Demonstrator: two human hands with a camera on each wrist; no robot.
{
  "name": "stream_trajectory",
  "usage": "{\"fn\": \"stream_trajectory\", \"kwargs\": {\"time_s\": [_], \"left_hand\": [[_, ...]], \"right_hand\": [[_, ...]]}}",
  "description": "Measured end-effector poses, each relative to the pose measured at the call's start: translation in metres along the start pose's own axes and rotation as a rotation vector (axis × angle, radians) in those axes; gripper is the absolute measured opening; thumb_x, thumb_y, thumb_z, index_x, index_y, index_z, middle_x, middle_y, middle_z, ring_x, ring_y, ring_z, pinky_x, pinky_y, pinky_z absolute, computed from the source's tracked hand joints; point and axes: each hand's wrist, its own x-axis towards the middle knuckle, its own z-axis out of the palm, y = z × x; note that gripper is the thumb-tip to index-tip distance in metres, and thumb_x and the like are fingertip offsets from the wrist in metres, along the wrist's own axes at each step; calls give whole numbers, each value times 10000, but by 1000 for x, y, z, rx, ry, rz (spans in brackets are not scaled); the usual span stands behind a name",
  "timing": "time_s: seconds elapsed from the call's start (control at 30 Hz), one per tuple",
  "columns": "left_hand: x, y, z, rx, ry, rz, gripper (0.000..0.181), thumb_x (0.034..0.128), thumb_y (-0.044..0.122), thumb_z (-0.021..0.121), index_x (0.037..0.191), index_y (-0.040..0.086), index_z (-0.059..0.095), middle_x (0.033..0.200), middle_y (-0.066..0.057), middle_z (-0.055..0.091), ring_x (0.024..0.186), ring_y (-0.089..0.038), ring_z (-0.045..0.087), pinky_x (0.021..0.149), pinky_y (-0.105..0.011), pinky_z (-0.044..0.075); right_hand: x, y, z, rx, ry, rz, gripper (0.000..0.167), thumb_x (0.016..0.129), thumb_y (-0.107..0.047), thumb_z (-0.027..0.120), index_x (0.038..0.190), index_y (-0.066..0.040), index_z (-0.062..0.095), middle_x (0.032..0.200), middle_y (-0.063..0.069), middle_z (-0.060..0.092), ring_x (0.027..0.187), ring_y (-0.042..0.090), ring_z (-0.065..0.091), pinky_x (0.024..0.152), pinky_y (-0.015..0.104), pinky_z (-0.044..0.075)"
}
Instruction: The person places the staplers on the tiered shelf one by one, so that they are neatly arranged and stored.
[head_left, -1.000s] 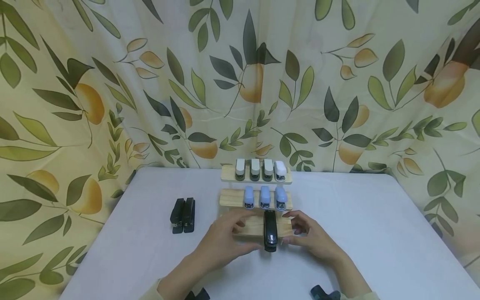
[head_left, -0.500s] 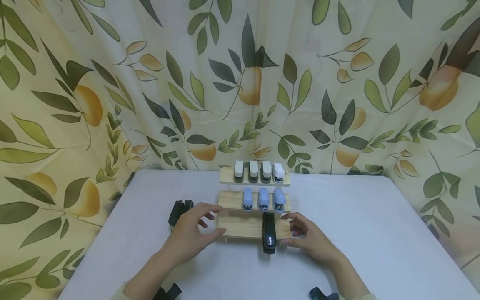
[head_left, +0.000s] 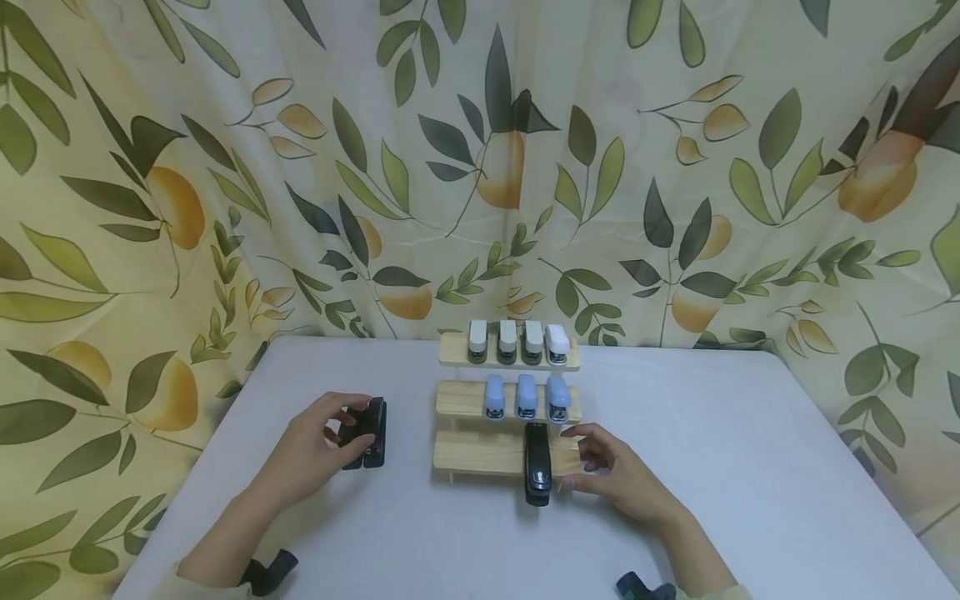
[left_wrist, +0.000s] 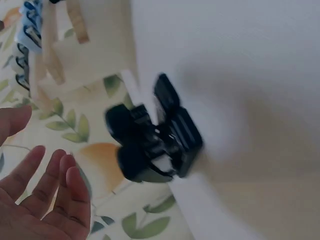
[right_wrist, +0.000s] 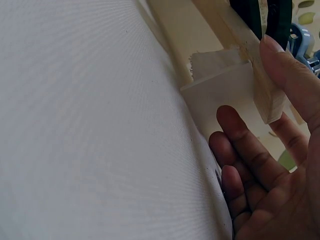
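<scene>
My left hand [head_left: 315, 446] is at the two black staplers [head_left: 373, 433] on the left of the table, thumb and fingers spread apart. In the left wrist view, a gap shows between its fingertips and the blurred staplers [left_wrist: 155, 140]. My right hand [head_left: 626, 475] has the right end of the wooden rack's lowest board [head_left: 480, 452] between thumb and index finger; its other fingers hang loosely bent below the board [right_wrist: 270, 100]. A black stapler [head_left: 537, 464] lies on that board near the right hand, its front end jutting past the edge.
Three small blue staplers [head_left: 527, 397] stand on the rack's middle board. Several small white staplers [head_left: 507, 340] line the top one. A leaf-and-fruit patterned curtain [head_left: 480, 167] hangs behind the white table [head_left: 712, 433].
My left hand has moved left, from the rack's lowest board to the two black staplers. My right hand stays at the board's right end.
</scene>
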Motion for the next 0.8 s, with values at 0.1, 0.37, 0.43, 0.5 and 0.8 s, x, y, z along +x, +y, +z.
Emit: {"fn": "stream_trajectory", "kwargs": {"time_s": [0.1,0.37,0.43,0.5,0.8], "left_hand": [[0,-7,-1,7,-9,4,487,889,165,829,1337,185,641,1268,-44,680,1046,-189,648,784,-274,556],[5,-24,-4,24,-38,-46,531,893,221,830,1379,216,615,1337,-25,647,1120,-206,627,832,-311,565],[7,-29,-5,16,-54,-60,565,890,241,834,1402,218,596,1371,-37,626,1147,-220,615,858,-343,566],[9,-34,-6,4,-76,-74,609,881,258,842,1426,214,573,1407,-55,600,1178,-248,604,883,-383,563],[14,-55,-6,-43,-205,-140,860,838,414,861,1542,154,440,1553,-129,449,1330,-360,514,1022,-544,525]], "right_hand": [[0,1,0,4,3,10,645,832,-258,872,1385,-163,554,1112,82,660,971,184,607,878,252,496],[1,2,1,6,4,7,641,837,-257,868,1388,-166,553,1126,86,660,977,191,604,891,258,494],[1,3,1,5,5,1,638,838,-255,867,1386,-163,554,1124,87,662,975,189,605,890,255,493],[1,3,0,5,5,-3,633,840,-255,866,1384,-163,555,1125,88,663,975,188,606,888,251,492],[0,2,0,9,3,-13,622,847,-249,860,1382,-158,555,1124,88,664,971,169,605,892,246,489]]}}
